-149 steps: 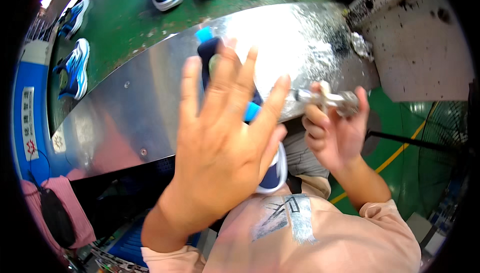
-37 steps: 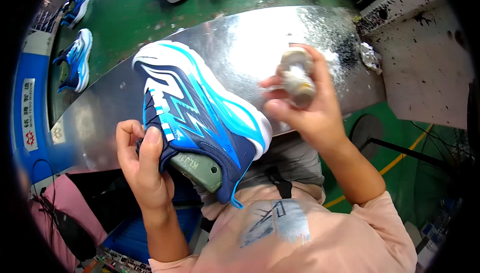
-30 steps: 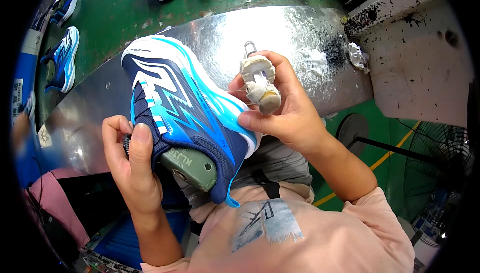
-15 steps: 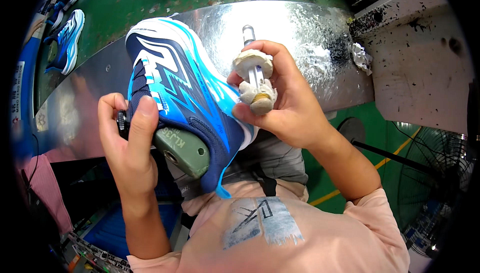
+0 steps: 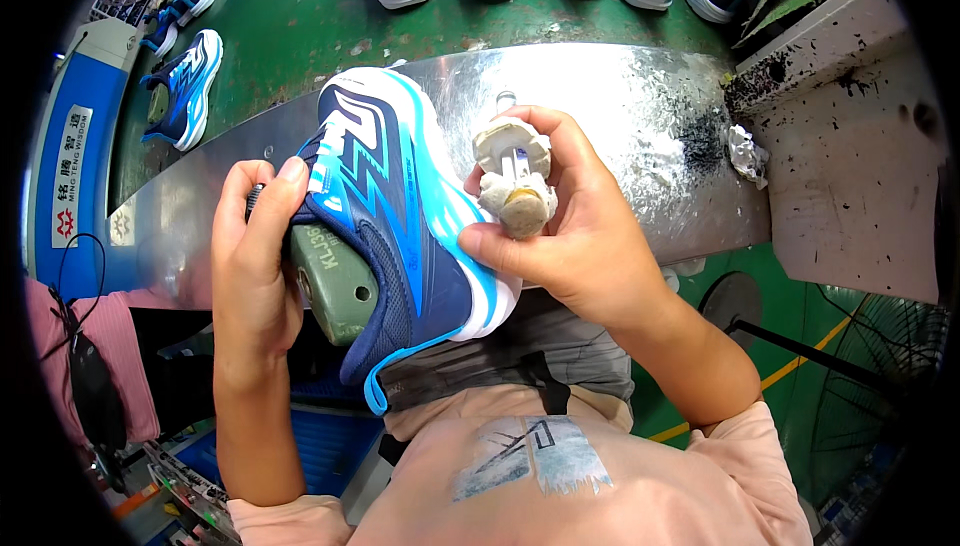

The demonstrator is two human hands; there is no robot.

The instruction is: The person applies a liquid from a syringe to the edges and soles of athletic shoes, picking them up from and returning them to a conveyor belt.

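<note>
A navy and light-blue running shoe (image 5: 400,216) on a green shoe last (image 5: 335,281) is held above my lap, toe pointing away. My left hand (image 5: 250,266) grips its heel side and the last. My right hand (image 5: 560,226) holds a small whitish applicator tool (image 5: 515,171) with a round cap and a grubby pad end, while its thumb presses on the shoe's white sole edge (image 5: 480,276).
A shiny metal bench top (image 5: 620,116) runs in front of me, with a crumpled rag (image 5: 745,151) at its right end. Several blue shoes (image 5: 190,76) stand on the green conveyor (image 5: 300,16) beyond. A dirty grey block (image 5: 860,166) sits at right, a fan (image 5: 880,346) below.
Five seconds ago my left hand was spread open in front of the camera. Since about a second ago both hands have turned the shoe more upright and brought the applicator against its side.
</note>
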